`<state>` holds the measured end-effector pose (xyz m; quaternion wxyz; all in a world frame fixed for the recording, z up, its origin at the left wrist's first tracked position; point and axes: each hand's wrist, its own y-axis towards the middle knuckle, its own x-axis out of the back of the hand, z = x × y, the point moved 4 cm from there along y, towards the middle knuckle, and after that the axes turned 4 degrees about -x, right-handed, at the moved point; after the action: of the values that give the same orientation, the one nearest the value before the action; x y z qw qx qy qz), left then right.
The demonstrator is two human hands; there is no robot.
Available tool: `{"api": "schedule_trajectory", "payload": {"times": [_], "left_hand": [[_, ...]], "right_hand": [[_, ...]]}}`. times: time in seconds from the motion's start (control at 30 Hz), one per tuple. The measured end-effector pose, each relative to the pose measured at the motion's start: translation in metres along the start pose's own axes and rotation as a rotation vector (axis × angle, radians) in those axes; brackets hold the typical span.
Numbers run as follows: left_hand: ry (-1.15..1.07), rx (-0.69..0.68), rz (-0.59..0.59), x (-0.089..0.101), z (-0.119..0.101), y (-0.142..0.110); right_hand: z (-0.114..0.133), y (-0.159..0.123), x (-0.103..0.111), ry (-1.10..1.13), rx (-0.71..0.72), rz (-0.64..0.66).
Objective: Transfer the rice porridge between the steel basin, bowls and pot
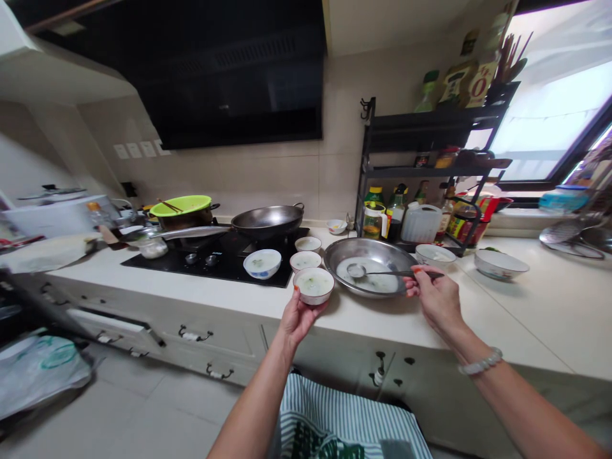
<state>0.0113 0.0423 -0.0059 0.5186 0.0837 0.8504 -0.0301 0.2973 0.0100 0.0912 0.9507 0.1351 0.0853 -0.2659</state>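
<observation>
My left hand (301, 319) grips a small red-rimmed bowl (313, 285) of pale soup with green bits, at the counter's front edge. In my right hand (434, 294) is the dark handle of a ladle (356, 271), whose round head sits over the wide steel basin (340, 252). Whitish liquid lies in the basin. Behind the held bowl stand another red-rimmed bowl (305, 260) and a smaller bowl (308, 244), both with pale contents. To their left, a blue-patterned bowl (262, 262) with similar soup rests on the black cooktop.
A wok (268, 220) and a pot topped by a green basin (184, 204) stand on the cooktop (224, 271). Right of the steel basin are two white bowls, one nearer (501, 264). A black rack (430, 172) with bottles stands behind.
</observation>
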Motion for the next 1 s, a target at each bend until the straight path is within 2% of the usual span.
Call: {"api": "schedule_trajectory", "payload": {"times": [0.3, 0.5, 0.63, 0.8, 0.87, 1.0], "left_hand": [[0.005, 0.005, -0.003, 0.0, 0.0, -0.001], [0.003, 0.02, 0.015, -0.001, 0.0, -0.001], [-0.002, 0.023, 0.016, -0.001, 0.001, 0.0], [-0.013, 0.011, 0.016, -0.002, 0.0, -0.001], [-0.014, 0.007, 0.009, -0.002, 0.0, -0.002], [-0.005, 0.007, -0.008, -0.002, 0.0, -0.001]], "right_hand": [[0.029, -0.017, -0.019, 0.057, 0.053, 0.081], [0.034, -0.043, -0.038, -0.021, 0.09, 0.246], [0.033, -0.063, -0.044, -0.145, 0.24, 0.403], [0.036, -0.082, -0.041, -0.189, 0.467, 0.569], [0.038, -0.082, -0.038, -0.177, 0.496, 0.557], [0.033, -0.062, -0.03, -0.17, 0.405, 0.342]]}}
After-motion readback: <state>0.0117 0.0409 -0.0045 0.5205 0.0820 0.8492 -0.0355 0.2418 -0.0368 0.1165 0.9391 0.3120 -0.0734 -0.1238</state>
